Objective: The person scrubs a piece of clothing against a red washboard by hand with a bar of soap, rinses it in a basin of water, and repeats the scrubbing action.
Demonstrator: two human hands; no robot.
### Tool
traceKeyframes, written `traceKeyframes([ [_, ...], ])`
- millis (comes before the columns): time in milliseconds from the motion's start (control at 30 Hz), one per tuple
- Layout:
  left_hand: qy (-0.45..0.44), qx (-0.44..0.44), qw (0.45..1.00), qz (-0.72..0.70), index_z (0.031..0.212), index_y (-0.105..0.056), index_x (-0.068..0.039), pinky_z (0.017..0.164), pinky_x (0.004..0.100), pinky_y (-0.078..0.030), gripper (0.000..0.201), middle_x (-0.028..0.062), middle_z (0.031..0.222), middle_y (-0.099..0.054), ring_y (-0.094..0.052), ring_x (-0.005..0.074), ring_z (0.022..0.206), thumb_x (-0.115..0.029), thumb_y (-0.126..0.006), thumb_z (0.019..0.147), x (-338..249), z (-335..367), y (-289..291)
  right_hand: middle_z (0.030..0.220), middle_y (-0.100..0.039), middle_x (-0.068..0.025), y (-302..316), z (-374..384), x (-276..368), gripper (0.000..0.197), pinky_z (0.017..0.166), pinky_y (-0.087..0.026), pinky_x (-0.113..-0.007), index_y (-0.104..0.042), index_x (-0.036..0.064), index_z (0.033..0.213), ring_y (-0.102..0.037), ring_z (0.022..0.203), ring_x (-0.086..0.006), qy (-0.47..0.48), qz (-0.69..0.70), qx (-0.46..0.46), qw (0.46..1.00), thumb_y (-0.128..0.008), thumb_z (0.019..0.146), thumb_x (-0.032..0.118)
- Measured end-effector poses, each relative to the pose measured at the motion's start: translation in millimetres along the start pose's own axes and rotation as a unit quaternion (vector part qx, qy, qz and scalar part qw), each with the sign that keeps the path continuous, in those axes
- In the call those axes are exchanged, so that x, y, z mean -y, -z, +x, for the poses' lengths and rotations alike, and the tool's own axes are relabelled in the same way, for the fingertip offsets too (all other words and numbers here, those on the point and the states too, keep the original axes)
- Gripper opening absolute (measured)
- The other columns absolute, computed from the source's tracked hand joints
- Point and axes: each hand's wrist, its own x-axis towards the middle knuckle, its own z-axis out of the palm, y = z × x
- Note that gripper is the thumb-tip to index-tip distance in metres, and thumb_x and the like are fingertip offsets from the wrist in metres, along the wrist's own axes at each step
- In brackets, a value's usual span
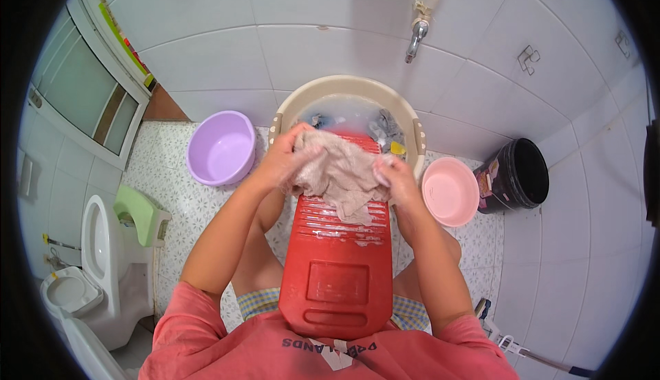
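Red washboard [337,270], ribbed and soapy, leaned from lap into beige washtub [295,102]. Left hand [283,160] and right hand [395,182] both gripped the wet, crumpled grey-beige cloth [340,174] on it. Tub held sudsy water and dark laundry. Pink basin [450,191], lilac basin [221,148] and black bucket [514,175] appeared empty.

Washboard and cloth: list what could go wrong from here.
1. The red washboard leans from the lap into the beige basin; hard scrubbing might make it slip.
2. Both hands, left and right, bunch the wet beige cloth on the ridges; knuckles could scrape.
3. Suds may drip from the washboard onto the tiled floor, leaving it slick near the purple basin and pink basin.
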Motion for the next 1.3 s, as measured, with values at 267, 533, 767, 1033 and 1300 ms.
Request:
traceKeyframes([
  [267, 0.040, 0.136, 0.858, 0.493, 0.106, -0.060, -0.001, 0.083, 0.0409, -0.047, 0.052, 0.0202, 0.103, -0.062, -0.059, 0.0350, 0.096, -0.033, -0.076, 0.068, 50.1, -23.3, -0.5, 0.082, -0.063, -0.0208, -26.6, -49.4, -11.2, 0.018, 0.068, -0.049, -0.041, -0.060, 0.0027, 0.085, -0.063, 0.076, -0.0335, 0.122, -0.557, 0.037, 0.821, -0.051, 0.080, 0.018],
  [533, -0.013, 0.059, 0.862, 0.503, 0.095, -0.060, 0.002, 0.080, 0.0428, -0.046, 0.047, 0.0181, 0.095, -0.059, -0.057, 0.0341, 0.093, -0.037, -0.072, 0.072, 76.2, -24.2, -22.2, 0.060, -0.061, -0.0188, -25.7, 42.8, -59.0, 0.028, 0.049, -0.049, -0.048, -0.061, 0.0024, 0.067, -0.063, 0.054, -0.0343, 0.212, -0.720, -0.056, 0.658, -0.050, 0.081, 0.024],
  [767, -0.034, 0.015, 0.867, 0.498, 0.098, -0.058, 0.000, 0.081, 0.0431, -0.044, 0.042, 0.0171, 0.096, -0.058, -0.055, 0.0343, 0.094, -0.030, -0.070, 0.071, 91.3, -39.5, -10.1, 0.058, -0.060, -0.0162, -37.2, -36.9, -58.3, 0.021, 0.055, -0.050, -0.046, -0.059, 0.0034, 0.079, -0.062, 0.055, -0.0346, 0.249, -0.693, 0.056, 0.674, -0.055, 0.078, 0.024],
  [1033, -0.048, -0.009, 0.843, 0.536, 0.106, -0.057, -0.005, 0.087, 0.0415, -0.039, 0.043, 0.0140, 0.107, -0.053, -0.047, 0.0315, 0.105, -0.022, -0.071, 0.069, 87.3, -29.4, -14.7, 0.075, -0.064, -0.0210, -27.7, 59.9, -51.0, 0.026, 0.064, -0.051, -0.046, -0.059, 0.0009, 0.085, -0.065, 0.073, -0.0356, 0.091, -0.720, -0.027, 0.688, -0.057, 0.080, 0.026],
  [1300, -0.046, -0.029, 0.890, 0.453, 0.108, -0.053, -0.002, 0.082, 0.0383, -0.043, 0.035, 0.0123, 0.100, -0.059, -0.056, 0.0287, 0.089, -0.020, -0.066, 0.081, 100.8, -30.0, 30.5, 0.095, -0.065, -0.0201, 14.0, 18.4, -19.7, 0.047, 0.079, -0.047, -0.039, -0.060, 0.0002, 0.105, -0.063, 0.087, -0.0322, 0.009, -0.533, 0.096, 0.841, -0.070, 0.076, 0.035],
])
